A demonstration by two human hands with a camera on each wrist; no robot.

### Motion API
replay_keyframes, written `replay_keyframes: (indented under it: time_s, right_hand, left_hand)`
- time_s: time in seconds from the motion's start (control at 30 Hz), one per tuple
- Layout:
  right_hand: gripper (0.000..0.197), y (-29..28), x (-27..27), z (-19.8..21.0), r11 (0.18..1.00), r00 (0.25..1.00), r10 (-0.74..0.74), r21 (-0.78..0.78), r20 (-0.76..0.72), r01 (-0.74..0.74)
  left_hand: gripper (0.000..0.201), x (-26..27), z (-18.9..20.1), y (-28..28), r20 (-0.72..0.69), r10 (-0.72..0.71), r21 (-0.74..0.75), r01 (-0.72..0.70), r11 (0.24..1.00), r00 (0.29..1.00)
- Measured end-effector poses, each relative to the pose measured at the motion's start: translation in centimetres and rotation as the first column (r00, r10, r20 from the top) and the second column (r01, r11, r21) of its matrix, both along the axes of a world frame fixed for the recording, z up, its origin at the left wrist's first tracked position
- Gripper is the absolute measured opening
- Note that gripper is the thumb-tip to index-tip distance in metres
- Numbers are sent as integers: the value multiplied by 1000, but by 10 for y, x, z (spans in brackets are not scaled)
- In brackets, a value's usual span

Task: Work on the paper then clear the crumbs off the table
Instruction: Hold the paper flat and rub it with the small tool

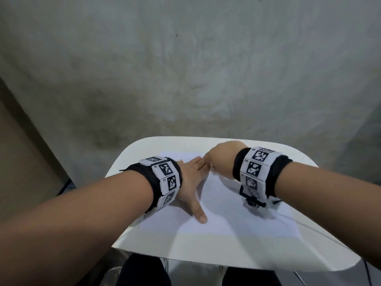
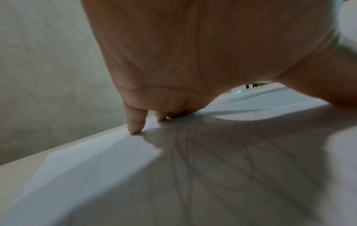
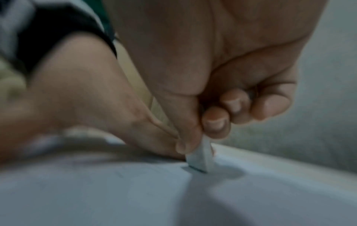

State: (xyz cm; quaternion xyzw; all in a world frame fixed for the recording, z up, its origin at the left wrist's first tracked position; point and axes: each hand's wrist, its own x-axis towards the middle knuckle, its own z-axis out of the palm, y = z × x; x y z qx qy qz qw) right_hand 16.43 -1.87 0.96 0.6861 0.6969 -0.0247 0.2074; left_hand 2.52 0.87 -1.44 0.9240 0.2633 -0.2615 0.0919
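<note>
A white sheet of paper (image 1: 226, 211) with faint pencil lines lies on a small white table (image 1: 185, 250). My left hand (image 1: 193, 180) lies flat on the paper with fingers spread, holding it down; its fingertips (image 2: 135, 130) press the sheet. My right hand (image 1: 222, 159) sits at the far middle of the sheet, just beyond the left fingers. In the right wrist view it pinches a small white eraser (image 3: 201, 159) between thumb and fingers, the eraser's dark-smudged end touching the paper (image 3: 173, 191). Pencil scribbles (image 2: 193, 145) show under the left palm.
The table is small with rounded corners; its far edge (image 1: 206, 139) lies just past my hands. Grey concrete floor (image 1: 185, 69) surrounds it. My dark-clothed knees (image 1: 144, 271) are under the near edge. A thin cable (image 1: 321, 230) runs off the right side.
</note>
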Motion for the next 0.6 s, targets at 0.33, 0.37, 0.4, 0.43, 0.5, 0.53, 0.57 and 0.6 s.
replay_keyframes:
  time_s: [0.33,0.37,0.4,0.43,0.5,0.53,0.57,0.6]
  right_hand:
    - [10,-16,52,18,963,878,-268,-94,-397,252]
    - [11,-16,68,18,928,786,-349,-74,-510,364]
    - [12,-17,85,15,875,663,-426,-93,-616,476]
    - [14,-19,96,9,814,517,-486,-152,-705,560]
    - [21,-24,106,-9,741,288,-522,-260,-803,619]
    - [24,-25,108,-16,733,241,-512,-273,-824,623]
    - [26,-25,109,-20,734,224,-500,-272,-837,623]
    - [27,-25,109,-22,739,226,-490,-264,-842,619]
  left_hand:
    - [145,0,-1,1,-37,6,17,-6,1000,999]
    - [144,0,0,0,-42,5,18,-4,1000,999]
    - [144,1,0,-1,-48,2,17,-1,1000,999]
    - [143,1,1,-1,-52,0,11,0,1000,999]
    - [140,2,7,1,-56,9,-14,-10,1000,998]
    - [137,4,10,5,-48,14,-27,-15,1000,999]
    - [133,7,13,10,-24,18,-30,-19,999,1000]
    - [129,10,15,15,10,21,-11,-21,1000,1000]
